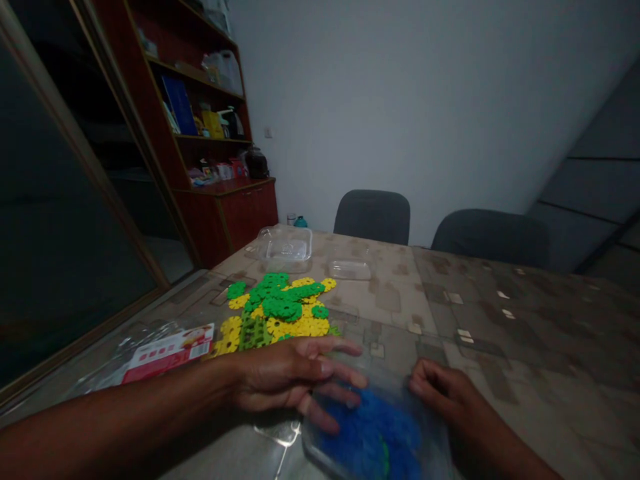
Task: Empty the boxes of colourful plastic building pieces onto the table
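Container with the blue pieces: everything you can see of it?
The container looks like clear plastic, boxy, with a rounded corner. Blue pieces show through it, plus a curved green edge. It is at the near side of the table, blurred, cut by the frame's bottom. The left hand spreads over its left part; the right hand is at its far right corner. Lid: can't tell.

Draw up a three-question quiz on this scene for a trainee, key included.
1. True or false: the left hand extends over the clear container of blue pieces.
2. Which colours make up the loose pile? A) red and white B) yellow and green C) black and orange
3. Fill in: beyond the table stand two dark ____.
Key: 1. True 2. B 3. Chairs
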### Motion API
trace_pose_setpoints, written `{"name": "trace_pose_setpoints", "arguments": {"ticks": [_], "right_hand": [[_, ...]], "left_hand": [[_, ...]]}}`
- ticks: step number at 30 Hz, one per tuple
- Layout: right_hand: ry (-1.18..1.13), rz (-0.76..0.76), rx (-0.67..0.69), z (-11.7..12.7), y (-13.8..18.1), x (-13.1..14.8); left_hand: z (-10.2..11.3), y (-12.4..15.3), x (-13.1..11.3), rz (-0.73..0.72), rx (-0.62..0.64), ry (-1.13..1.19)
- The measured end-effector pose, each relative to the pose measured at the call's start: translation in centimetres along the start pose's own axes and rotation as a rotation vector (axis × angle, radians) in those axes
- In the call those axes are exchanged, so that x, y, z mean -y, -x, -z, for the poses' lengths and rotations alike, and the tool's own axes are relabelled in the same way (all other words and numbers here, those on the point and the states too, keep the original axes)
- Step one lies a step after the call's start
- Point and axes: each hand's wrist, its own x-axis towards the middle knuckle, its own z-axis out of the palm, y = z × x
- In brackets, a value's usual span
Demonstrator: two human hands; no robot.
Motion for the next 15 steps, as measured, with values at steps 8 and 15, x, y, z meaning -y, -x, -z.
{"name": "trace_pose_setpoints", "arguments": {"ticks": [8, 15], "right_hand": [[0.242, 0.060, -0.156, -0.7, 0.3, 1.1], [0.220, 0.145, -0.103, -0.9, -0.5, 1.1]], "left_hand": [[-0.5, -0.4, 0.4, -0.040, -0.089, 0.016], [-0.4, -0.9, -0.4, -0.151, -0.202, -0.550]]}}
